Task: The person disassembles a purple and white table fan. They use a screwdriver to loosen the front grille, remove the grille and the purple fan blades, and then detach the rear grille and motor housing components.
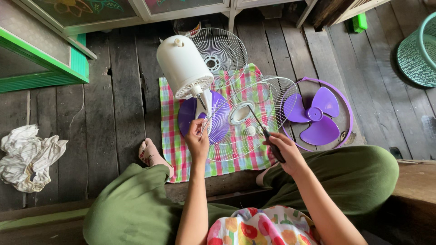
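My left hand point(197, 138) pinches the rim of a white wire fan guard point(247, 118) and holds it tilted up above a checked cloth point(175, 145). My right hand point(284, 149) grips a dark-handled screwdriver point(265, 131) whose thin shaft points up toward the guard's white centre ring. A white fan motor housing point(184, 66) stands just beyond my left hand, with its shaft pointing down toward the guard. A purple round base point(188, 115) lies under the housing.
A purple three-blade fan propeller point(315, 115) lies inside a purple-rimmed ring at the right. A second white guard point(220, 47) lies behind the housing. A crumpled white rag point(27, 156) is at left, a green cabinet point(45, 68) at upper left, a teal basket point(418, 52) at upper right.
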